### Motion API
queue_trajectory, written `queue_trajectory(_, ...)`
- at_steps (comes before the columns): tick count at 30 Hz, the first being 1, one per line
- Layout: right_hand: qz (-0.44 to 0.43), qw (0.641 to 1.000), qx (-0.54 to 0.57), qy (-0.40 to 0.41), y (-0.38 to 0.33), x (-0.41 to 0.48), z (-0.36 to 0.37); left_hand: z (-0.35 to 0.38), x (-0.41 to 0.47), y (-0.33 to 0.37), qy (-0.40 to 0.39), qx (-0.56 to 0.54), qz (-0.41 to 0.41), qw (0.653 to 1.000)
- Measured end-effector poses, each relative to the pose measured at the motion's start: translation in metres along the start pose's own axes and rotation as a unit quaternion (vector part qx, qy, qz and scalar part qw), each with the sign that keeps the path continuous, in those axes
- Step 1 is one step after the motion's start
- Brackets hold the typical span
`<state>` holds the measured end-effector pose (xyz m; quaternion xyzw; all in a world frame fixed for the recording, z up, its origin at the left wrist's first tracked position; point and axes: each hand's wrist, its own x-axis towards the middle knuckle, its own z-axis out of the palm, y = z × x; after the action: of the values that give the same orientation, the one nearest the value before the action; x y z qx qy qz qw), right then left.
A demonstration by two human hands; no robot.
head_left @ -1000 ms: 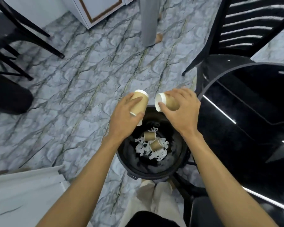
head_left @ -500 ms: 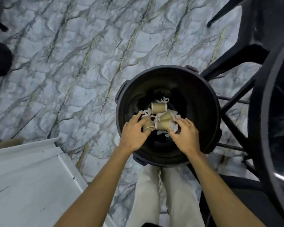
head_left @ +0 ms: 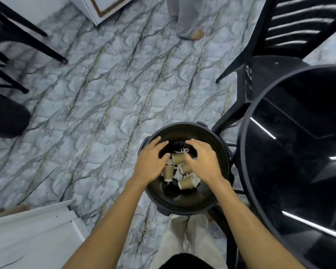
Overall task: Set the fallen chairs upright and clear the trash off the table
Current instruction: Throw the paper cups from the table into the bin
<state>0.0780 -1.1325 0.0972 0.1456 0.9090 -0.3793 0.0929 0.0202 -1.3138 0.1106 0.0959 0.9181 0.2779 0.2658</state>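
- My left hand (head_left: pixel 150 162) is over the left half of the round black plastic trash bin (head_left: pixel 217 199), palm down, fingers spread and curled loosely, holding nothing.
- My right hand (head_left: pixel 204 162) is over the right half of the bin, palm down, fingers spread, also holding nothing; its thumb lies across one of the cups below.
- Four brown paper cups with white rims (head_left: pixel 186 182) lie on their sides at the bottom of the bin, among crumpled white paper scraps (head_left: pixel 176 174).
- One cup sits far, between my two hands; one lies left and near; one is partly hidden under my right hand; one lies nearest me.
- The bin stands on the grey marble-pattern floor (head_left: pixel 105 105), just left of the round glossy black table (head_left: pixel 299 152); the visible part of the tabletop is bare.
- A black slatted chair (head_left: pixel 291 32) stands upright at far right, beside the table.
- Black chair legs (head_left: pixel 27 45) show at far left; I cannot tell how that chair stands.
- A white panel (head_left: pixel 27 237) lies near left.
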Motion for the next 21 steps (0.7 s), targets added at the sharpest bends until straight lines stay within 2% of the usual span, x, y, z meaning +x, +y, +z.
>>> queue_trajectory(4,-0.030,0.998,-0.014,0.053,-0.022,-0.012,-0.044,-0.024,0.002,0.048,0.015,0.021,0.058,0.998)
queue_trajectory(8,-0.009,0.991,-0.030,0.132,-0.017,-0.032,-0.088,-0.028,0.007,0.104,0.016,0.050,0.131,0.990)
queue_trajectory(14,0.108,0.969,-0.043,0.218,0.036,-0.073,-0.153,0.020,0.016,0.186,-0.009,0.095,0.257,0.962)
queue_trajectory(21,0.235,0.918,-0.048,0.316,0.119,-0.129,-0.221,0.107,0.015,0.284,-0.039,0.186,0.375,0.907)
